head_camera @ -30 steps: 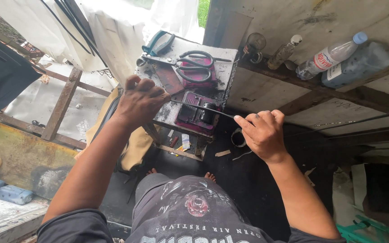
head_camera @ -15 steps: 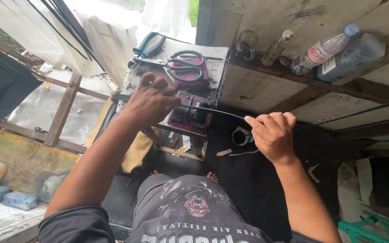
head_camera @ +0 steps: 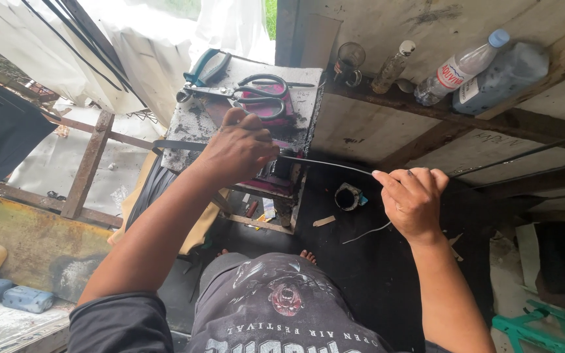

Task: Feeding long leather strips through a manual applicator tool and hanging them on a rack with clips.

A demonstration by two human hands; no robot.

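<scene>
Here the person's left hand (head_camera: 237, 153) rests on the near edge of a small worn surface (head_camera: 308, 98), its fingers (head_camera: 256, 131) curled together over one end of a thin dark strip (head_camera: 325, 163). The strip runs from under those fingers rightward through the air to the right hand (head_camera: 413, 199), whose fingers (head_camera: 403, 183) are closed on it in a loose fist, so that the strip hangs taut between the two hands. A further flat dark length (head_camera: 178, 145) sticks out to the left of the left hand, along the surface edge; whether it is the same strip cannot be told.

Just beyond the left fingers lie large scissors (head_camera: 250, 91) with black handles, on top of a dark pink block (head_camera: 266, 108). Farther off, at the far left corner of the surface, sits a teal-edged case (head_camera: 207, 65).

Beyond the right fingers, a rough wooden shelf (head_camera: 426, 104) carries a small dark jar (head_camera: 349, 62), a slim glass bottle (head_camera: 393, 65), a clear plastic bottle with a blue cap (head_camera: 462, 65) and a bluish bottle lying beside it (head_camera: 501, 78).

Below the strip, between the hands, a small round black pot (head_camera: 348, 196) stands on the dark floor (head_camera: 374, 274), with a pale wire (head_camera: 367, 232) close to it. The person's bare toes (head_camera: 307, 256) show under the surface.
</scene>
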